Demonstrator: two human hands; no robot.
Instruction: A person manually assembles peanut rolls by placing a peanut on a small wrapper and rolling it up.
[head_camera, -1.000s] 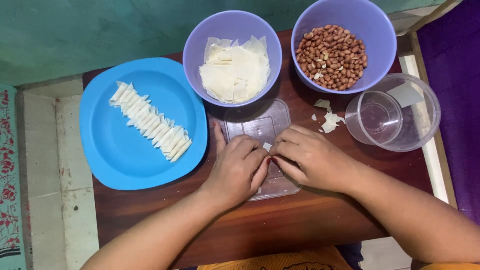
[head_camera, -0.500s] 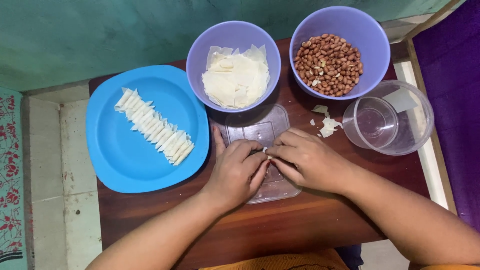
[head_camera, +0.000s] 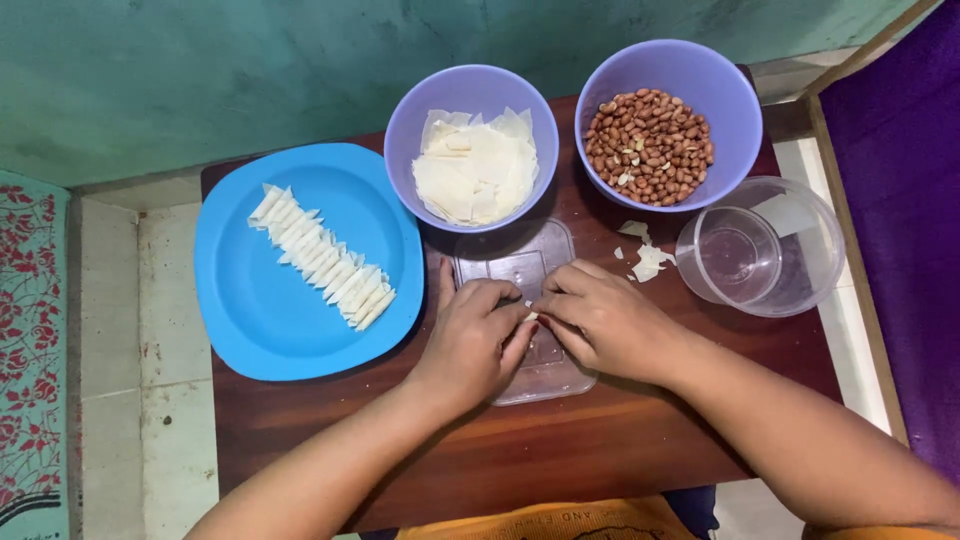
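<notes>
Bowls (head_camera: 471, 92) x2 | plate (head_camera: 250, 320) x1 | left hand (head_camera: 478, 338) + right hand (head_camera: 600, 318) pinch 1 wrapper (head_camera: 529, 314)

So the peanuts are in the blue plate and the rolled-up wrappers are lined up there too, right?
Not quite. The head view shows the peanuts in a purple bowl. Only the rolled-up wrappers are lined up on the blue plate.

No packages, labels, signs or screens are visible; only open bowls, a plate and clear plastic containers appear.
</notes>
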